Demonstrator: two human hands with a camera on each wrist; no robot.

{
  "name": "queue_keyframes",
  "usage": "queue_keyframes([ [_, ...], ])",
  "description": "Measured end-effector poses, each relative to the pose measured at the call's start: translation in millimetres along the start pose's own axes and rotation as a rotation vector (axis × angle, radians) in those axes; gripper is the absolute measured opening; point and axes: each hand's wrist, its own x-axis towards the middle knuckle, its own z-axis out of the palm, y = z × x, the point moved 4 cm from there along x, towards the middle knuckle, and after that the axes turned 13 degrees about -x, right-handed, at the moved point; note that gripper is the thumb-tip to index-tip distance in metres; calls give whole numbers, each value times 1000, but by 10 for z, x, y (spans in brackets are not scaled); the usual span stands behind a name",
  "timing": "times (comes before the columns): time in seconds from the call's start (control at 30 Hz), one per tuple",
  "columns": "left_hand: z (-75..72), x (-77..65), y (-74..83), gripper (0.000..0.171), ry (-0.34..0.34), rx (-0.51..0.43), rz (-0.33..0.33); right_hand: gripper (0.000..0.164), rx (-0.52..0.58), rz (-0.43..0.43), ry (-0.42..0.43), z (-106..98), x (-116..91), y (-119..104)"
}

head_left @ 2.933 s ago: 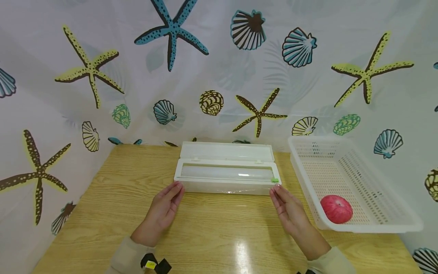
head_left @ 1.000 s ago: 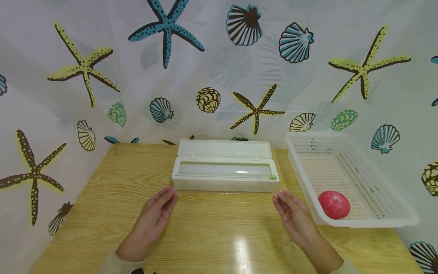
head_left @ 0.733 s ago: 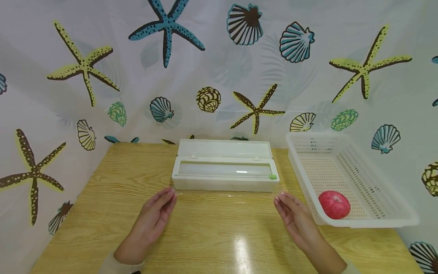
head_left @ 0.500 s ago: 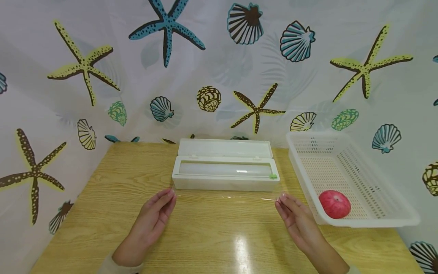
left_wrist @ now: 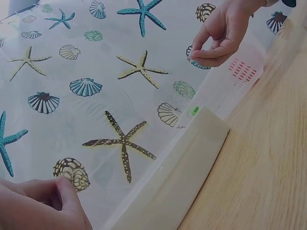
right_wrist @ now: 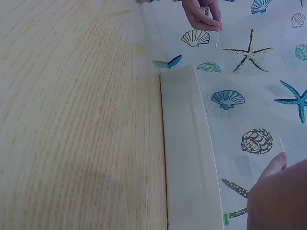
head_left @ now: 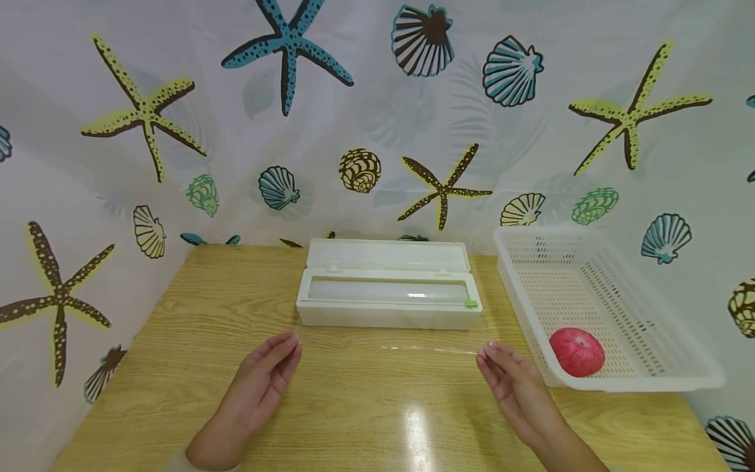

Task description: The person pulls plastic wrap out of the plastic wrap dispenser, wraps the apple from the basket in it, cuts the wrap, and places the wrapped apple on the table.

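A sheet of clear cling film [head_left: 407,348] spans between the hands in the head view, seen mostly by its shiny front edge. My left hand [head_left: 256,387] pinches its left end between thumb and fingertips, and my right hand [head_left: 519,390] pinches the right end. Behind them stands a white cling film dispenser box [head_left: 389,318], its lid [head_left: 386,255] tipped back. Inside lies the film roll [head_left: 383,290], and a green slider [head_left: 470,303] sits at the box's right front. In the left wrist view the right hand [left_wrist: 225,36] is raised above the box's far end.
To the right of the box is a white perforated plastic basket [head_left: 649,385] with a red, round, fruit-like thing [head_left: 577,352] in its near left corner. A curtain [head_left: 377,98] printed with starfish and shells hangs behind the wooden table [head_left: 366,419].
Both hands have drawn back from the box's front edge toward the person, pulling the film out with them. The box, its raised lid and the basket stay in place.
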Motion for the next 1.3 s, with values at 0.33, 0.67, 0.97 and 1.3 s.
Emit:
queue_keyframes([
  [0.33,-2,-62,-1,16,-9,21,4,23,35,2,-11,-10,-56,25],
  [0.67,2,-126,8,15,-36,-6,-32,22,4,26,-12,-7,-125,19],
  [0.97,10,-168,3,15,-48,1,-47,21,-3,59,-25,-15,-195,24],
  [1.3,13,-222,-16,15,-43,14,-27,22,-5,50,-13,-6,-254,22],
])
